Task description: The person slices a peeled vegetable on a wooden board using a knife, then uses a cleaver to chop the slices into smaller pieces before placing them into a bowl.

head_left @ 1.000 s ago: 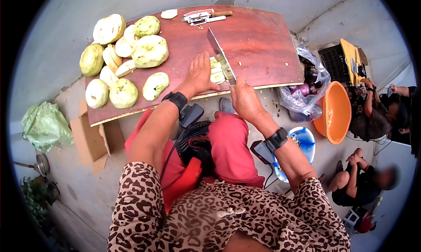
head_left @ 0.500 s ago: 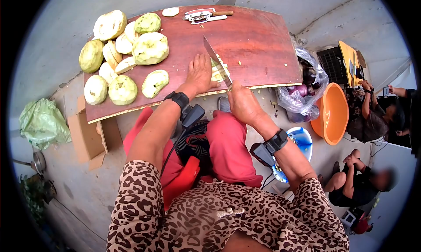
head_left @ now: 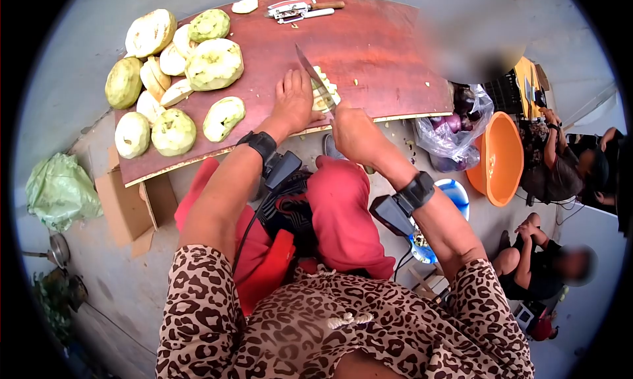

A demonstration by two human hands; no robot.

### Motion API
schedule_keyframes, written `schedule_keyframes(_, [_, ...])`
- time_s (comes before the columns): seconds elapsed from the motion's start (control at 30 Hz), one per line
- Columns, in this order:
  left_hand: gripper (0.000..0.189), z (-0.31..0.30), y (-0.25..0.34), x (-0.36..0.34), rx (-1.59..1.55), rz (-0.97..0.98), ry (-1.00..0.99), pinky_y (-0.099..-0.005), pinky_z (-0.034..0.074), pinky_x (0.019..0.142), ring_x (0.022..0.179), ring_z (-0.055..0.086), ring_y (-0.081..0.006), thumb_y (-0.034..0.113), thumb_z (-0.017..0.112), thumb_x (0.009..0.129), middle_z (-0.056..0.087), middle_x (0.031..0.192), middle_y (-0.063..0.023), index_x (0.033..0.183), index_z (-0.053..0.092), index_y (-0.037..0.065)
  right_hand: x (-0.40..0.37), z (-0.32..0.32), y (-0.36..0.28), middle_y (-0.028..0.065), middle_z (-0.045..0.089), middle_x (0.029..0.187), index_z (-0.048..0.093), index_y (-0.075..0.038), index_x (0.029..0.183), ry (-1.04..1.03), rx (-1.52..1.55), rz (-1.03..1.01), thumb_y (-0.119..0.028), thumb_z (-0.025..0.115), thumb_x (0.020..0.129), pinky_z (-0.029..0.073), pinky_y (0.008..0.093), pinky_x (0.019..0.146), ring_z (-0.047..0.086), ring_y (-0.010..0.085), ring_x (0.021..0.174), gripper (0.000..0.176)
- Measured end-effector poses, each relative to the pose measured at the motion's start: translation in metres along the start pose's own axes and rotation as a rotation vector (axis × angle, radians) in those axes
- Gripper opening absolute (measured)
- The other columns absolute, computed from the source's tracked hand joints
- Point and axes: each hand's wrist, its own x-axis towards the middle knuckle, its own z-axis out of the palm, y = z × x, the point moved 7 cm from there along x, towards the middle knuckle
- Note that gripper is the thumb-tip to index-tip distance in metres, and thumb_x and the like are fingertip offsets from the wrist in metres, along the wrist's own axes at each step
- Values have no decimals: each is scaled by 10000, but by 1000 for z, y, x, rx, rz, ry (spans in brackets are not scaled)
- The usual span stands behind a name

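Note:
A knife [head_left: 314, 74] is gripped in my right hand [head_left: 356, 135] at the near edge of the red-brown board [head_left: 369, 42], its blade slanting up and left. Just beyond the blade lie cut pale green pieces [head_left: 326, 89]. My left hand [head_left: 295, 102] rests on the board beside the blade, fingers pressed together; whether something is under them is hidden. Peeled pale green slices and rounds [head_left: 214, 63] are heaped on the board's left part, with one holed slice [head_left: 224, 119] nearer my left hand.
Peelers [head_left: 300, 11] lie at the board's far edge. Right of the board are a plastic bag with purple vegetables [head_left: 455, 138], an orange basin [head_left: 499, 158] and a blue-white bowl [head_left: 455, 194]. Two people [head_left: 567, 161] [head_left: 537, 260] sit at the right. A cardboard box [head_left: 122, 201] stands lower left.
The view has shifted slightly. The pale pieces beside the blade look more divided and spread out. A blurred shape now shows at the upper right.

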Motion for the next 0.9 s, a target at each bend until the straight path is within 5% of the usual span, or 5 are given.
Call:
schedule_keyframes(0.37, [1044, -7, 1, -1, -19, -16, -40, -506, 211, 1114, 1369, 259, -399, 371, 836, 668, 326, 1408, -253, 1390, 245, -98, 4, 45, 31, 335, 597, 712, 417, 57, 953, 176, 56, 43, -124, 534, 921, 483, 567, 667, 598, 518, 719, 218])
schedule_keyframes(0.47, [1063, -8, 4, 2, -11, -12, -39, -514, 203, 1120, 1386, 240, -408, 375, 829, 678, 315, 1435, -249, 1409, 230, -109, 2, 44, 36, 307, 643, 856, 430, 43, 1009, 76, 22, 114, -170, 519, 932, 506, 545, 719, 628, 492, 808, 243])
schedule_keyframes(0.9, [1237, 0, -16, -8, -98, -86, -31, -496, 136, 1172, 1441, 145, -430, 412, 857, 630, 194, 1519, -284, 1471, 106, -96, -7, 4, 13, 340, 587, 737, 415, 48, 913, 275, 97, -63, -94, 546, 925, 456, 558, 649, 586, 524, 754, 193])
